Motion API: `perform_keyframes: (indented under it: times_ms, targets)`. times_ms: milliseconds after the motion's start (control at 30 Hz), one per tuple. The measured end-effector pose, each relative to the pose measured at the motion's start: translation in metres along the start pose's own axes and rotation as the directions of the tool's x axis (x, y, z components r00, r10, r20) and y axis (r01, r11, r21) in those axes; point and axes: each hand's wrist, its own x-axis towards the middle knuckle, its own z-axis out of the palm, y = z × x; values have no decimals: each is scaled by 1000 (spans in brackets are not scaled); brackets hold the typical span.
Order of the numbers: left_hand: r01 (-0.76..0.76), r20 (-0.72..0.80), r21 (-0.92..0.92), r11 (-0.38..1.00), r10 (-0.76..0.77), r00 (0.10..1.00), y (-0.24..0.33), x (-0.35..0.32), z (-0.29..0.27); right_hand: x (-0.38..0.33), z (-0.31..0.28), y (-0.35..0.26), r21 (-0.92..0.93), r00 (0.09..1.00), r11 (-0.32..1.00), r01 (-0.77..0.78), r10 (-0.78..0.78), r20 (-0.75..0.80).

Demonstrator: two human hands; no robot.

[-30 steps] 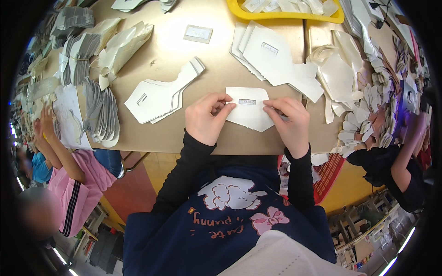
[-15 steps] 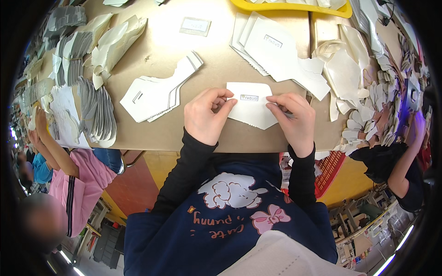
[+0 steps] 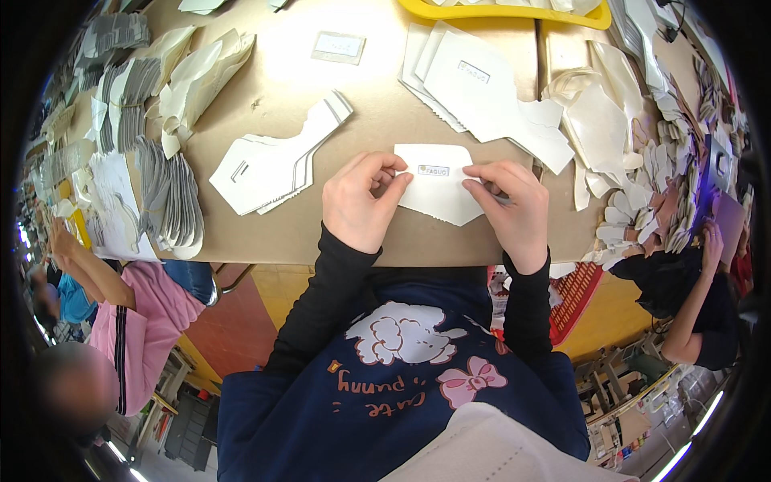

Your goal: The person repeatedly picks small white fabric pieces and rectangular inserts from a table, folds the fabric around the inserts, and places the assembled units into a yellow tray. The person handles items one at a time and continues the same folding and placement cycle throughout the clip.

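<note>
Across the tan worktable [image 3: 385, 120], seen from the head view, we pinch the white cut piece [image 3: 438, 189] flat: our left hand [image 3: 361, 201] at nine o'clock of it, our right hand [image 3: 506, 205] at three o'clock, both clamped on its edges. Uneven pressure could skew its small label [image 3: 434, 170].

white cut piece [image 3: 438, 193] | tan table [image 3: 385, 104] | yellow tray [image 3: 514, 14] | grey stacks [image 3: 165, 201] | pink shirt [image 3: 148, 313]
</note>
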Motion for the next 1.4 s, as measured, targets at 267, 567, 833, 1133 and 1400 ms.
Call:
perform_keyframes:
  times_ms: [267, 567, 833, 1133, 1400]
  targets:
    - [-24, -15, 17, 1000, 25, 1000, -1, 0, 3, 0, 1, 0, -39, 999, 998, 54, -54, -6]
    - [-34, -6, 38, 999, 34, 999, 0, 1, 3, 1, 1, -2, -72, 997, 994, 79, -80, -4]
    - [-43, -2, 52, 998, 43, 999, -2, 3, 4, 1, 1, -4, -115, 993, 986, 120, -121, -2]
    - [-41, 35, 98, 994, 38, 999, 3, 4, 2, 0, 2, -7, -183, 991, 974, 132, -133, 6]
    - [-70, 79, 213, 974, 55, 995, 3, 6, -5, 2, 12, -12, -259, 974, 942, 212, -224, -18]
